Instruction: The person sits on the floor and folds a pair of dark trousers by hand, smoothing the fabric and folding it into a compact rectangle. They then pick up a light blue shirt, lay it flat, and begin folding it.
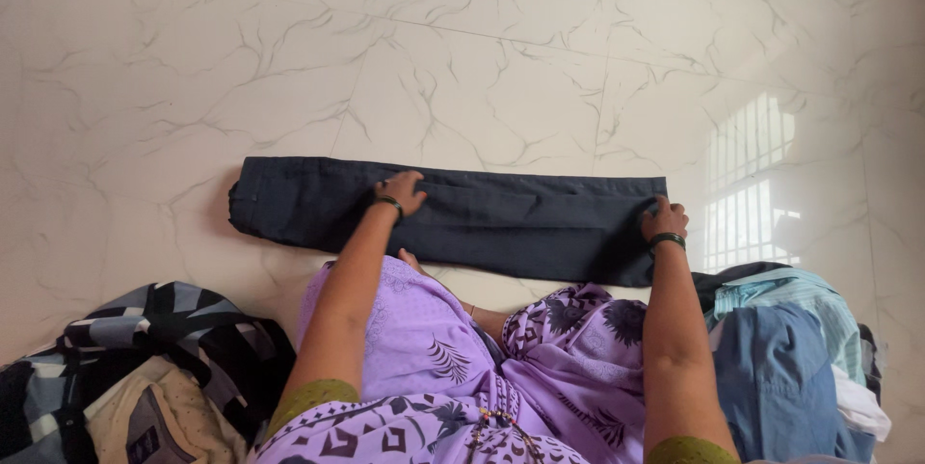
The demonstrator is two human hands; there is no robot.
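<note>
At the lower left of the frame sits a heap of clothes [145, 377], a black, grey and white checked piece with something beige on top, resting on the pale marble floor [501, 50]. Just right of it, across the middle of the frame, a pair of dark navy trousers [501, 218] lies flat on the floor as one long narrow band, waistband toward the left, leg ends toward the right. By the look of it the legs are already laid one over the other, so the lengthwise fold seems done; the band has not yet been doubled across into a short bundle.

The left hand [400, 191] lies palm down on the trousers a little left of centre, fingers spread flat, its grip wide and holding nothing, the arm reaching forward almost straight. A dark bangle shows at the wrist. Between the arms is the lap, draped in purple patterned cloth [540, 358].

The right hand [663, 220] rests at the right end of the trousers, fingers curled at the cloth's edge; I cannot tell whether they pinch it. At the lower right is a second pile of clothes [780, 368], blue and teal.
</note>
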